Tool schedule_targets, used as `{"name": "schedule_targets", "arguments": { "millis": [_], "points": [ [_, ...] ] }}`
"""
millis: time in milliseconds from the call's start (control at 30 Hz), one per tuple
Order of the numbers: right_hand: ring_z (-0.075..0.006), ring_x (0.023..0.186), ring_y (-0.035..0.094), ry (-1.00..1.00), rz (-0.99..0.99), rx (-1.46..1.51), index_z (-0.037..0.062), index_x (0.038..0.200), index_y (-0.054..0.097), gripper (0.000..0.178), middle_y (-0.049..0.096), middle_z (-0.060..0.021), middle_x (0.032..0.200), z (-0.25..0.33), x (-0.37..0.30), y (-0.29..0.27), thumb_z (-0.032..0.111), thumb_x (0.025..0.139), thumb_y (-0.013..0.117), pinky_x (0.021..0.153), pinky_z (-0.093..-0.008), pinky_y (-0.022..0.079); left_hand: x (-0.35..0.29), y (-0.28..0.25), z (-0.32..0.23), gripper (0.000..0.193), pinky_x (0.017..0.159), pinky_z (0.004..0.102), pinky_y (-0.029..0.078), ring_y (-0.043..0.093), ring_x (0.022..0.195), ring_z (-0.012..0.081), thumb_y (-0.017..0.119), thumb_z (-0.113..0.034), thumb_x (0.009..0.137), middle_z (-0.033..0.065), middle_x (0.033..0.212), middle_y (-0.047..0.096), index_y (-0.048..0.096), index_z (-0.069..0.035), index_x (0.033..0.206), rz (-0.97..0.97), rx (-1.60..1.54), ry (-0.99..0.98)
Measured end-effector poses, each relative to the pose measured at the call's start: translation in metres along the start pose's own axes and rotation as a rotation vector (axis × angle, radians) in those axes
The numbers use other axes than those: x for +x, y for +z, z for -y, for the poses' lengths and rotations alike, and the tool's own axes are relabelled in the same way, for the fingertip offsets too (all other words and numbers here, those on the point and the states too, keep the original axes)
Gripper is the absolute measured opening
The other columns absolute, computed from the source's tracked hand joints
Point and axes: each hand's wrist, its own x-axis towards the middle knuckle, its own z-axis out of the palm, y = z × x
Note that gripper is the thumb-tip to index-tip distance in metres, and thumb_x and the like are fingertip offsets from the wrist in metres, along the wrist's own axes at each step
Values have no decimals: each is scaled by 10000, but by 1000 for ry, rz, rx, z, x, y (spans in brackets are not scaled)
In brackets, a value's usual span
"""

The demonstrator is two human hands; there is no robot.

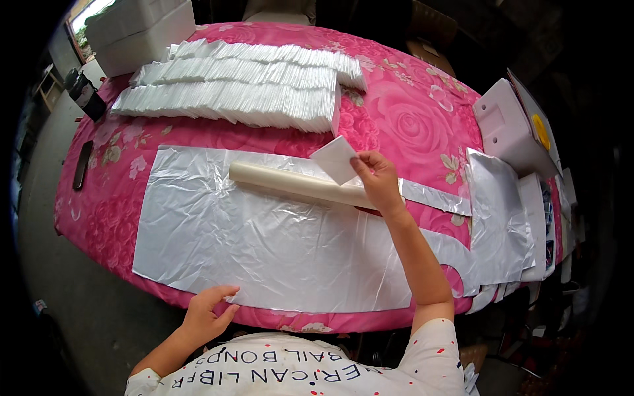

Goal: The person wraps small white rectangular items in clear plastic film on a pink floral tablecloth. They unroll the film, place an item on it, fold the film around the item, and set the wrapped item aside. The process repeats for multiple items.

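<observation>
Looks like the piece-handling step tbh: right hand [378, 175] pinching a white square [334, 160] by the cream roll [284, 181], left hand [207, 313] empty near the silvery sheet [264, 257], so next probably wants a light, steady pinch.

The counter [419, 129] was viewed from above by a head-worn fisheye, tilted down and forward, set near enough that the wearer's shirt [284, 350] was caught at the lower edge.
</observation>
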Motion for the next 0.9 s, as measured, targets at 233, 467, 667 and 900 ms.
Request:
{"name": "schedule_targets", "arguments": {
  "millis": [233, 467, 667, 900],
  "points": [
    [-243, 745, 646, 279, -391, -531, -4, 935, 664, 331, 678, -136, 852, -85, 101, -79, 293, 791, 640, 714, -341, 482, 10, 12, 0, 348, 793, 337, 495, 628, 918, 281, 674, -86, 752, 150, 1042, 641, 613, -33, 1090, 132, 18, 66],
    [-314, 1043, 564, 84, -212, -839, -16, 1088, 607, 449, 607, -200, 1095, -41, 63, -63, 297, 771, 657, 869, -399, 444, 11, 5, 4, 356, 797, 345, 498, 622, 933, 302, 664, -79, 747, 163, 1053, 635, 599, -25, 1093, 87, 50, 82],
    [-298, 1016, 553, -57, 274, -739, 34, 1207, 548, 484, 595, -152, 1091, 18, -61, -42, 159, 760, 686, 865, -360, 455, 24, 12, -2, 369, 788, 351, 500, 610, 949, 309, 655, -55, 744, 152, 1095, 618, 584, -29, 1105, 98, 89, 286],
    [-311, 885, 579, 40, 264, -888, -11, 1225, 505, 570, 580, -163, 1027, 48, -187, -33, 175, 731, 717, 761, -372, 479, 49, 36, -22, 395, 826, 352, 490, 597, 974, 307, 651, -83, 756, 139, 1130, 601, 561, -28, 1137, 215, 161, 510]
  ]
}}
